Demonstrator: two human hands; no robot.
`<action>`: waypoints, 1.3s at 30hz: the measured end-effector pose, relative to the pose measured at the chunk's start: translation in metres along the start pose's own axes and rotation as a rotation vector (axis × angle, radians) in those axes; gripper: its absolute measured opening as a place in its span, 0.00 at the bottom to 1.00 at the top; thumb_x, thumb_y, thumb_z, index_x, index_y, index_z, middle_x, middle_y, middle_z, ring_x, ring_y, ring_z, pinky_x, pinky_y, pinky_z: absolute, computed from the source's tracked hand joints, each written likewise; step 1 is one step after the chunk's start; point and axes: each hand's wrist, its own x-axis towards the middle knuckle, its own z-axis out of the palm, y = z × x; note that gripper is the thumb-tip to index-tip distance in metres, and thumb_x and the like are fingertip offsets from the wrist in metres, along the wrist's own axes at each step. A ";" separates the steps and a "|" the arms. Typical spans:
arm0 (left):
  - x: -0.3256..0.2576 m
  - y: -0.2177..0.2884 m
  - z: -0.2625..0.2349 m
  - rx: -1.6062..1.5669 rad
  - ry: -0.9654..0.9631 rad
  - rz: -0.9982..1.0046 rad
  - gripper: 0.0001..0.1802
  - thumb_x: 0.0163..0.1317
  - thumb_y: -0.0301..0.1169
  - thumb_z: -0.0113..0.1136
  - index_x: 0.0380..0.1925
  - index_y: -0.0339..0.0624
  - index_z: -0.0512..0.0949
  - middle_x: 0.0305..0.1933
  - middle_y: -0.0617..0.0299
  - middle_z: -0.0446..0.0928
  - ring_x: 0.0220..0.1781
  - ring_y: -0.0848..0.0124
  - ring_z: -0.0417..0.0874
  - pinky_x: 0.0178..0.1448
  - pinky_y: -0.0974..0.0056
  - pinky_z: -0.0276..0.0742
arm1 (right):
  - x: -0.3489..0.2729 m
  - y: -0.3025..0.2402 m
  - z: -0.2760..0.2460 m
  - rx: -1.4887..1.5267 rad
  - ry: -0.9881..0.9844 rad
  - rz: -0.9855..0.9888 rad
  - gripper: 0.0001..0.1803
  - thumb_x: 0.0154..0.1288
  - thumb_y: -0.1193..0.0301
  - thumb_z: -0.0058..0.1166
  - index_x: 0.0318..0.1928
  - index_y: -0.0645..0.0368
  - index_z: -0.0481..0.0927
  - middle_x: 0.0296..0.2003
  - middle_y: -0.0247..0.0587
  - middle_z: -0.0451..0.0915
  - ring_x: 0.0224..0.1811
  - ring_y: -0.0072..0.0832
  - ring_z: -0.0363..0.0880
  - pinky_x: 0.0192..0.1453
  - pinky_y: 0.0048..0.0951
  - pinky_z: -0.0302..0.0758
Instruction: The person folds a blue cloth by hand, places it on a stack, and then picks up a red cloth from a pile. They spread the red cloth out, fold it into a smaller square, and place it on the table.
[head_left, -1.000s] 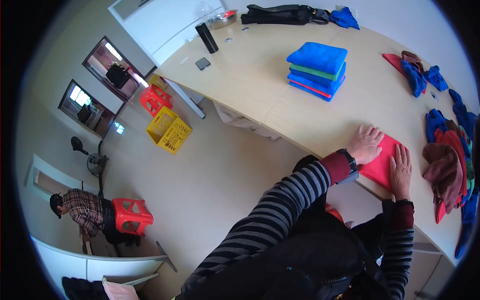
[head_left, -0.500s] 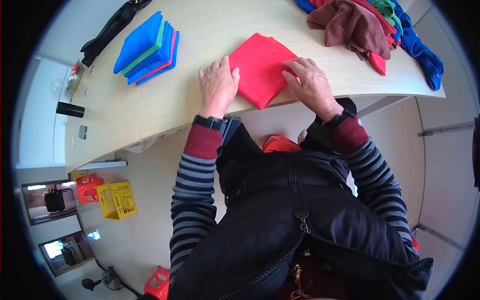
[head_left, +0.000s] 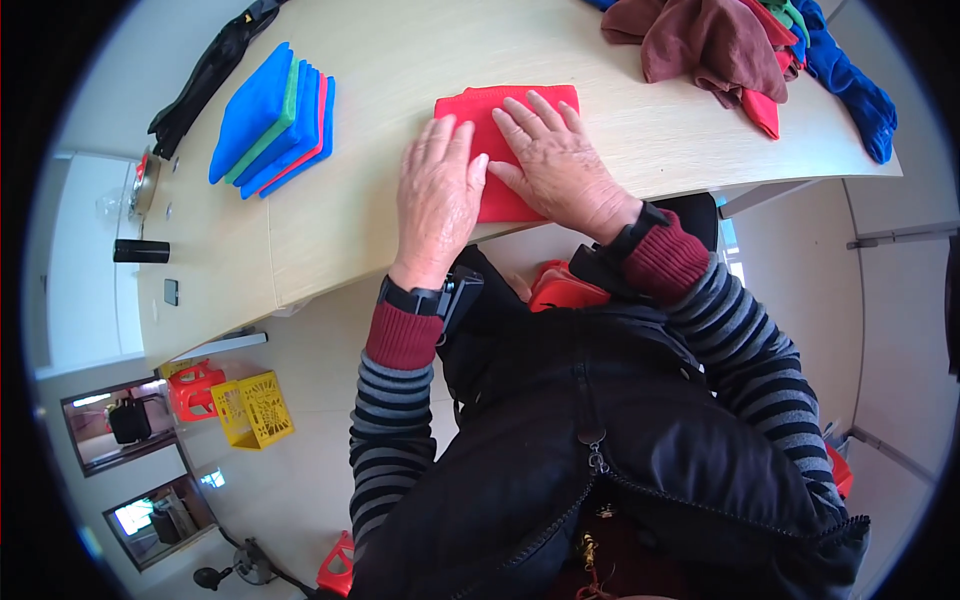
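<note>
A folded red cloth (head_left: 485, 110) lies flat near the table's front edge. My left hand (head_left: 438, 185) rests along its left side, fingers stretched out and pointing away from me. Across the cloth's right half lies my right hand (head_left: 560, 165), palm down with its fingers extended. The two thumbs nearly meet over the middle of the cloth, and both hands hide much of it. To the left stands a neat stack of folded cloths (head_left: 270, 125) in blue, green and red.
A loose heap of cloths (head_left: 705, 45) in brown, red, green and blue sits at the far right of the table (head_left: 380, 60). A black garment-like item (head_left: 205, 80) lies at the far left edge. Beyond the left side are a yellow crate (head_left: 253, 410) and a red stool (head_left: 193, 390).
The red cloth has turned from a diamond angle to lie squarer to me. My right hand has moved left and now lies flat on it, closer to my left hand.
</note>
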 end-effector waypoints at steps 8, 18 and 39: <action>0.020 -0.008 0.040 -0.219 -0.211 0.067 0.33 0.77 0.48 0.47 0.73 0.40 0.65 0.80 0.49 0.59 0.82 0.53 0.56 0.82 0.47 0.53 | -0.005 0.018 0.011 0.062 -0.098 0.011 0.35 0.77 0.50 0.43 0.75 0.58 0.63 0.76 0.46 0.62 0.81 0.45 0.53 0.84 0.49 0.46; 0.020 -0.006 0.046 -0.139 -0.204 -0.012 0.34 0.77 0.50 0.45 0.76 0.41 0.61 0.81 0.51 0.56 0.83 0.55 0.53 0.82 0.47 0.51 | -0.006 0.019 0.007 0.097 -0.122 0.040 0.35 0.77 0.51 0.44 0.75 0.58 0.64 0.76 0.46 0.61 0.81 0.44 0.52 0.84 0.48 0.45; 0.031 -0.015 0.031 -0.749 -0.193 -0.202 0.33 0.73 0.32 0.42 0.77 0.42 0.55 0.74 0.44 0.68 0.75 0.49 0.68 0.78 0.54 0.60 | 0.018 0.022 0.007 0.112 -0.342 -0.269 0.37 0.80 0.46 0.40 0.79 0.53 0.57 0.78 0.46 0.57 0.83 0.39 0.48 0.85 0.47 0.45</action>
